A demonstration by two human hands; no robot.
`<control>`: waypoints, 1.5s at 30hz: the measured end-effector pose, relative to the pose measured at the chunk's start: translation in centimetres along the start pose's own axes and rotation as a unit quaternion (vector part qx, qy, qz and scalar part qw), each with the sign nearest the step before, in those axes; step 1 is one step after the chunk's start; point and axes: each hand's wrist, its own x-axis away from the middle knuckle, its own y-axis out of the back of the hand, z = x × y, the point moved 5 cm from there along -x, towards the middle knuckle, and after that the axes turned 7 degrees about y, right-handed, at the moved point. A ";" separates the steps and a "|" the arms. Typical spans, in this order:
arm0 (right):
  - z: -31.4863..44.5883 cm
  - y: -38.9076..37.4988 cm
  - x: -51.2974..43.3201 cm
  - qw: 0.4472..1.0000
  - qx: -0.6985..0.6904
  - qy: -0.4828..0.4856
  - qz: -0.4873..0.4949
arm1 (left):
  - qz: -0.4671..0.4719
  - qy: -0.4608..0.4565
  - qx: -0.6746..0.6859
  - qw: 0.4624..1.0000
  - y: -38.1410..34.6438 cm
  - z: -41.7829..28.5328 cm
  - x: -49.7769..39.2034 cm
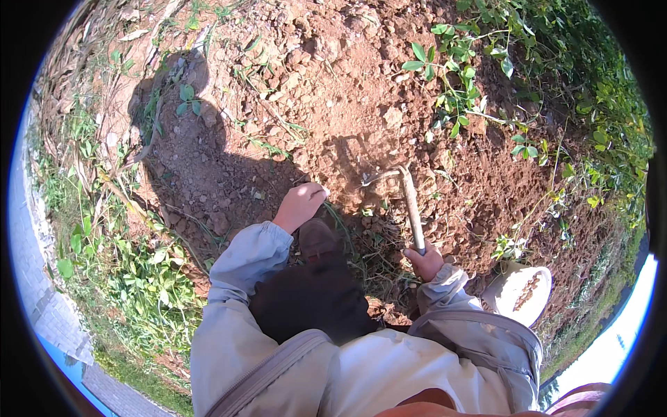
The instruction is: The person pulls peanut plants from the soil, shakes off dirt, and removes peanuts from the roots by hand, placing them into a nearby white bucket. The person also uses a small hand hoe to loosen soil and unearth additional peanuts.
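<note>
My right hand (428, 262) grips the wooden handle of a short hand hoe (411, 208). The hoe's bent metal head (384, 175) points left, at or just over the loose reddish soil (359, 114). To its left, my left hand (302, 206) is low over the ground with fingers bunched. A pale spot shows at its fingertips, but whether it is a held thing or a nail I cannot tell. Thin green stems (336, 219) lie beside that hand. A dark shoe (317, 240) is planted just below it, under my dark trouser leg (312, 297).
A white bucket (503, 292) with small brown pods inside stands at my right. Leafy green plants (589, 78) grow at the upper right, others (151, 281) at the left. Dry stalks (78, 68) lie at the upper left. Paving (47, 297) borders the far left.
</note>
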 end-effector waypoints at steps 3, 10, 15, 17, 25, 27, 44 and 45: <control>-0.5 1.5 2.7 0.991 -0.102 -0.008 -0.089 | -0.086 -0.138 0.041 0.986 2.4 -5.9 -5.2; 1.5 -1.7 3.4 0.936 -0.317 0.069 -0.137 | -0.176 -0.217 -0.238 0.930 -1.3 -18.1 -22.0; 1.6 -1.8 4.5 0.930 -0.330 0.082 -0.140 | -0.198 -0.226 -0.322 0.898 -3.6 -19.6 -24.5; 2.5 -0.8 3.7 0.909 -0.370 0.109 -0.154 | -0.201 -0.237 -0.255 0.916 -3.6 -20.2 -22.2; 11.8 2.9 -4.9 0.767 -0.578 0.241 -0.137 | 0.212 -0.212 -0.038 0.953 -8.8 -18.5 -7.2; 11.7 3.2 -5.9 0.752 -0.602 0.238 -0.121 | 0.219 -0.247 -0.032 0.943 -9.2 -18.3 -6.8; 3.2 12.7 1.6 0.784 -0.509 0.245 -0.258 | 0.465 -0.033 0.230 0.854 -8.0 -16.5 -6.5; 2.5 12.6 2.6 0.788 -0.501 0.225 -0.278 | 0.487 0.006 0.254 0.836 -8.9 -16.8 -6.3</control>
